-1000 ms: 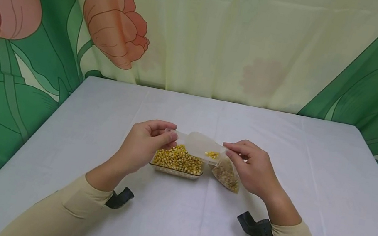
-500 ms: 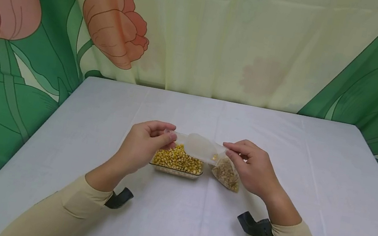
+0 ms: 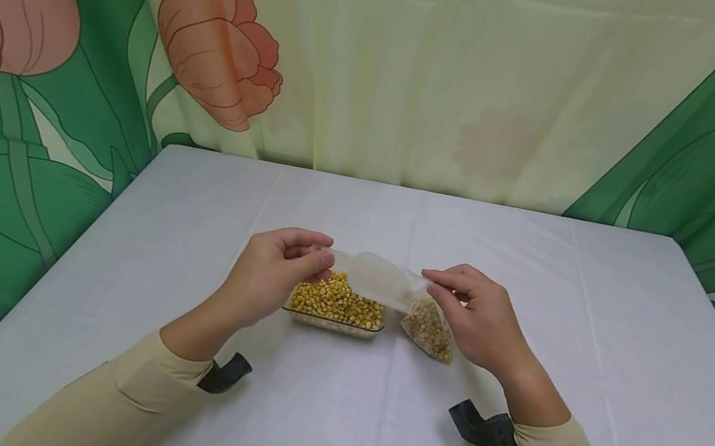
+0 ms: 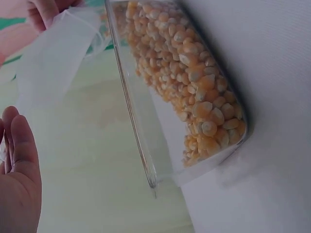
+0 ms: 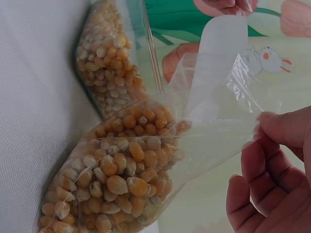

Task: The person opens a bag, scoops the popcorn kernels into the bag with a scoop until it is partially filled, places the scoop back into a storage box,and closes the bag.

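Note:
In the head view my left hand (image 3: 273,272) pinches the handle end of a translucent white scoop (image 3: 379,280). The scoop's blade slopes down to the right, its tip inside the mouth of a clear plastic bag (image 5: 214,141). My right hand (image 3: 480,316) pinches the bag's upper edge between thumb and fingertips. Corn kernels (image 5: 131,179) fill the bag's lower part, which seems to rest on the table. Below the scoop stands a clear rectangular container (image 4: 133,116) with more corn kernels (image 3: 339,303) heaped in it. No kernels show on the scoop's blade.
A white cloth covers the table (image 3: 323,416). Behind it hangs a curtain (image 3: 386,61) printed with flowers, leaves and a rabbit. Black wrist mounts (image 3: 226,374) sit under both sleeves, low over the cloth.
Yellow kernels seen at the scoop's lower end have slid off toward the bag, and the scoop now looks bare. It has shifted very slightly left. Both hands have hardly moved.

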Demonstrator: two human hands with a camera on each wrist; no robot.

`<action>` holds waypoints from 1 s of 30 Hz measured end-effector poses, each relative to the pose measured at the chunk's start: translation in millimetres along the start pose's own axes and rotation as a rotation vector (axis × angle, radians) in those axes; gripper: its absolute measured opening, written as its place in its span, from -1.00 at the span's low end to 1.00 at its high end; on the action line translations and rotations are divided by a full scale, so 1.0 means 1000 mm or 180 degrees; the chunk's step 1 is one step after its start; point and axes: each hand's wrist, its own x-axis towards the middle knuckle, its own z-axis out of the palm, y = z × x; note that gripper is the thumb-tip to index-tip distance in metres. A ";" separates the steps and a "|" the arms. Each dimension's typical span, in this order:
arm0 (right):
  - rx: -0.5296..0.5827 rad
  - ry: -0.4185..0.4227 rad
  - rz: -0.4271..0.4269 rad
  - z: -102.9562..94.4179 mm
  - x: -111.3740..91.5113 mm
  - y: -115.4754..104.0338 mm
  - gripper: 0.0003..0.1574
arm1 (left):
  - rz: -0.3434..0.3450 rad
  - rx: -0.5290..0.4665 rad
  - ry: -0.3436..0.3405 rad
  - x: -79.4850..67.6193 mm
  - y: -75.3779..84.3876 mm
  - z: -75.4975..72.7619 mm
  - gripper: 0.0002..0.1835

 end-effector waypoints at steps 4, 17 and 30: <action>-0.0010 0.0001 -0.0006 0.000 0.000 0.000 -0.73 | 0.0022 0.0001 -0.0003 0.000 0.001 -0.002 -0.71; -0.0012 -0.0015 0.0021 0.000 0.000 0.001 -0.73 | 0.0022 -0.0128 -0.0001 0.001 0.000 -0.018 -0.68; -0.0018 -0.0029 0.0082 -0.001 0.000 0.000 -0.73 | -0.0153 0.0150 0.0128 -0.003 -0.010 -0.043 -0.63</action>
